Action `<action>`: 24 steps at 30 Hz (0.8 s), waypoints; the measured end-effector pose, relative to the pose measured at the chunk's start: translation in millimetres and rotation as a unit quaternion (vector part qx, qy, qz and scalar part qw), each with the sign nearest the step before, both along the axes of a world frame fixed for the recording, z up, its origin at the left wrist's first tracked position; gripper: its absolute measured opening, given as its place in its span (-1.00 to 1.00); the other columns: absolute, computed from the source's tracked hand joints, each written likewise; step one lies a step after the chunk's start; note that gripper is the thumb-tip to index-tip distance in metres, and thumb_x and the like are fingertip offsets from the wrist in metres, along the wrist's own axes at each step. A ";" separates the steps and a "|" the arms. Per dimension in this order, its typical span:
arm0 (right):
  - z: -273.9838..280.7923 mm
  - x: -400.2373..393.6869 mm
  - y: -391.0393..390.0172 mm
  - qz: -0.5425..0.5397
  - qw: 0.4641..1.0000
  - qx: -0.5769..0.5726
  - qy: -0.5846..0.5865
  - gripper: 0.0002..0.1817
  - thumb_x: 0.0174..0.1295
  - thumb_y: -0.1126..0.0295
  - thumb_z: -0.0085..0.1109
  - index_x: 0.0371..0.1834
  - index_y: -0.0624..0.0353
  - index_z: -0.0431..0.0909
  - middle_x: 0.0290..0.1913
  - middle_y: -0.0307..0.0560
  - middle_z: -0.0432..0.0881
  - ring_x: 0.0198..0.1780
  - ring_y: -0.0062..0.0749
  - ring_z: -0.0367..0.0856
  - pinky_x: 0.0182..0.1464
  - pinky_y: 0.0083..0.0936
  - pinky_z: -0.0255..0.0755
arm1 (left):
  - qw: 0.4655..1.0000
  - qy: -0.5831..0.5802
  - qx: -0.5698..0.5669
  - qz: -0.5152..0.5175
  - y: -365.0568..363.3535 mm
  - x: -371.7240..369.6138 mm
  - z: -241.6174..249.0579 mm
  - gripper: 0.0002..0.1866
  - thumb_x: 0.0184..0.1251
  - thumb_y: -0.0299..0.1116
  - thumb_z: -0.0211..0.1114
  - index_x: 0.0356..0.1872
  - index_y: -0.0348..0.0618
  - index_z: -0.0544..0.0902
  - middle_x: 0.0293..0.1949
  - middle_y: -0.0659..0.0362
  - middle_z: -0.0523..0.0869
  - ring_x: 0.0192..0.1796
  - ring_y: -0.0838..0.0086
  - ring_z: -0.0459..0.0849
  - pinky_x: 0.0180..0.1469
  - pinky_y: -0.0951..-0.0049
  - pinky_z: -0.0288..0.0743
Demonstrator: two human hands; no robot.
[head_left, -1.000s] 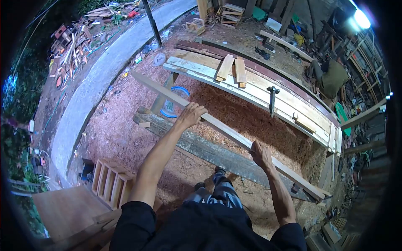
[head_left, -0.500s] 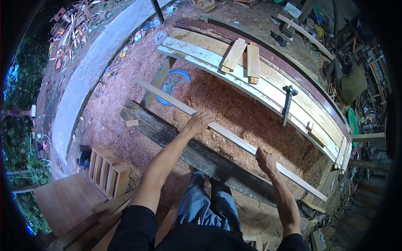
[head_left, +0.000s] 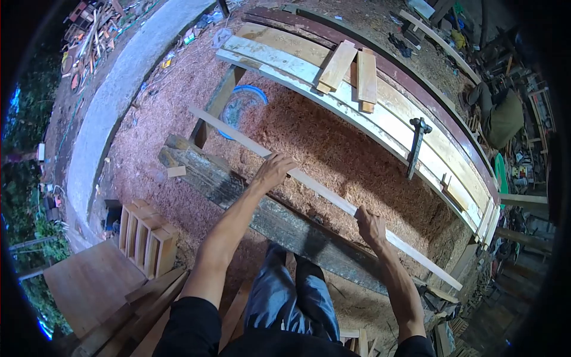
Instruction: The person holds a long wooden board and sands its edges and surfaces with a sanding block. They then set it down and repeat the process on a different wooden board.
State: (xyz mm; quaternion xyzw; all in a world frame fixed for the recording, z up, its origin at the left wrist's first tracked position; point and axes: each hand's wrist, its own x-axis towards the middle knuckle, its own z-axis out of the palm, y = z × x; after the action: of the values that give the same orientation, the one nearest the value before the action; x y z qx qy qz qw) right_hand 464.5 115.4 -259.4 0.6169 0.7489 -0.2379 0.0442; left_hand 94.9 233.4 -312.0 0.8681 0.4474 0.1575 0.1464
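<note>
A long thin wooden strip [head_left: 324,191] runs diagonally above the dark weathered beam [head_left: 285,223], over a floor of wood shavings. My left hand [head_left: 275,172] is closed around the strip left of its middle. Further right along the same strip, my right hand [head_left: 372,226] grips it with curled fingers. Beyond the strip stands a bench of pale planks [head_left: 285,63]. Two short wooden pieces [head_left: 338,66] [head_left: 367,80] lie across the bench, and a metal clamp [head_left: 418,143] sits at its near edge.
A blue-rimmed basin [head_left: 244,111] rests on the shavings under the bench's left end. Wooden frames [head_left: 146,238] and a flat board [head_left: 92,284] are at the lower left. A crouching person [head_left: 499,119] is at the far right. A concrete strip [head_left: 113,95] curves along the left.
The view has shifted a little. Both hands still hold the strip, which now shows a narrower face at its left end, as if turned slightly.
</note>
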 end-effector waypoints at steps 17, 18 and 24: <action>-48.4 -10.5 -2.2 0.025 0.995 -0.015 -0.095 -0.21 0.15 0.44 0.11 0.53 -0.10 0.16 -0.29 0.04 0.70 -0.34 -0.09 0.70 -0.36 -0.16 0.56 | 0.999 0.008 -0.044 -0.011 2.1 -15.9 23.2 -0.62 0.00 -0.63 0.22 -0.10 -0.15 0.70 -0.11 0.09 0.73 0.03 0.12 0.62 0.15 0.12 0.48; -42.3 -11.2 0.7 0.030 0.996 0.009 -0.079 -0.21 0.14 0.44 0.12 0.52 -0.09 0.16 -0.26 0.05 0.70 -0.33 -0.07 0.70 -0.36 -0.16 0.56 | 0.999 0.018 -0.040 -0.019 4.4 -16.5 29.1 -0.62 -0.01 -0.63 0.23 -0.09 -0.15 0.69 -0.11 0.09 0.73 0.02 0.12 0.62 0.14 0.12 0.48; 11.5 -32.5 -4.0 0.001 0.999 0.002 -0.044 -0.30 0.13 0.45 0.11 0.44 0.04 0.25 0.01 0.14 0.63 -0.32 0.01 0.69 -0.37 -0.16 0.55 | 0.989 -0.016 -0.026 -0.146 -8.7 25.7 27.5 -0.54 -0.12 -0.61 0.29 -0.05 -0.14 0.61 -0.11 0.07 0.70 -0.04 0.12 0.65 0.09 0.11 0.49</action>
State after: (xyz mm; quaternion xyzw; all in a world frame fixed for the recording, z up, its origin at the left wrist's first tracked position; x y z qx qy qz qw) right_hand 432.0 111.4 -247.9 0.6262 0.7473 -0.2091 0.0758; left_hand 120.6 224.8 -284.5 0.9174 0.3174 0.1368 0.1973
